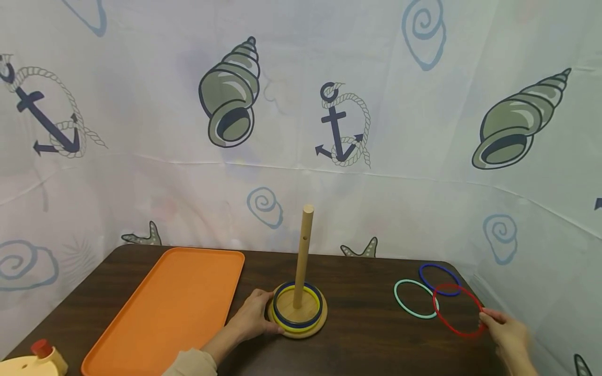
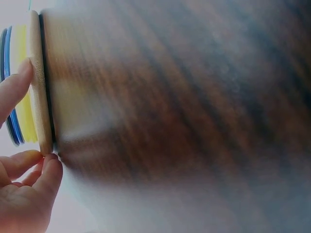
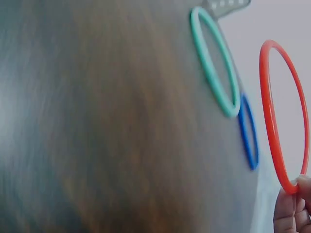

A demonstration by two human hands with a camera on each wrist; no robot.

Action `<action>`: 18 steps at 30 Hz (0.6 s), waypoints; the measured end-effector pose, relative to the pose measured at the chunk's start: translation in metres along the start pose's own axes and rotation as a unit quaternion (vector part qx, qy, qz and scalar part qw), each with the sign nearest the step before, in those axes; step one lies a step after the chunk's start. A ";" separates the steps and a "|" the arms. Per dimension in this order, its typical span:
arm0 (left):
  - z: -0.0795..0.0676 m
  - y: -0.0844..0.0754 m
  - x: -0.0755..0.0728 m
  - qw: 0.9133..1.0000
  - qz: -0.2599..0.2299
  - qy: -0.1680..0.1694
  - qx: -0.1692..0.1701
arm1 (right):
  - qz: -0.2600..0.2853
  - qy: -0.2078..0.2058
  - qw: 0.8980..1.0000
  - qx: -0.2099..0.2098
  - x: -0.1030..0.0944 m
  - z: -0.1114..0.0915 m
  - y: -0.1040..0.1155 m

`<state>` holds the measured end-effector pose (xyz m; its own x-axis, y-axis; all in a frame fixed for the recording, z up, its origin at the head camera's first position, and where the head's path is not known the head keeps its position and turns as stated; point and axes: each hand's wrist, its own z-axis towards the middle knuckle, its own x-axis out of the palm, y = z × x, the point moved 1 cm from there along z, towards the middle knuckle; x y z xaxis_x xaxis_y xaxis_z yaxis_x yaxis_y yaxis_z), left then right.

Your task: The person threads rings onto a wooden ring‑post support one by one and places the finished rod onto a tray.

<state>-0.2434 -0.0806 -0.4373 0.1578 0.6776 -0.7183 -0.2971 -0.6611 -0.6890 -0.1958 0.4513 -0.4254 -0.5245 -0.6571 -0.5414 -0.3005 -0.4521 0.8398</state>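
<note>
In the head view, a wooden ring stand with a tall peg stands mid-table. A dark blue ring and a yellow ring lie stacked around the peg's foot. My left hand grips the left edge of the round base; the left wrist view has thumb and fingers on the base rim. At the right, a red ring is pinched by its near edge in my right hand. It is tilted up, off the table in the right wrist view. Beyond it lie a mint ring and a blue ring.
An orange tray covers much of the table's left side. At the lower left corner is a pale yellow object with a red knob. A printed cloth hangs behind the dark wooden table.
</note>
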 end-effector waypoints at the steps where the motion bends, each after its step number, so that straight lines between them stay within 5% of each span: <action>1: 0.000 0.000 0.000 1.000 0.000 0.000 0.000 | 0.001 0.004 1.000 -0.005 0.002 -0.001 0.005; 18: -0.001 -0.001 -0.001 1.000 -0.002 0.001 0.003 | 0.151 0.080 0.980 -0.104 0.056 -0.032 0.110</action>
<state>-0.2421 -0.0810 -0.4364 0.1603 0.6798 -0.7157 -0.3027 -0.6562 -0.6912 -0.2330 0.3457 -0.3648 -0.4273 -0.8585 -0.2836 0.0262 -0.3253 0.9452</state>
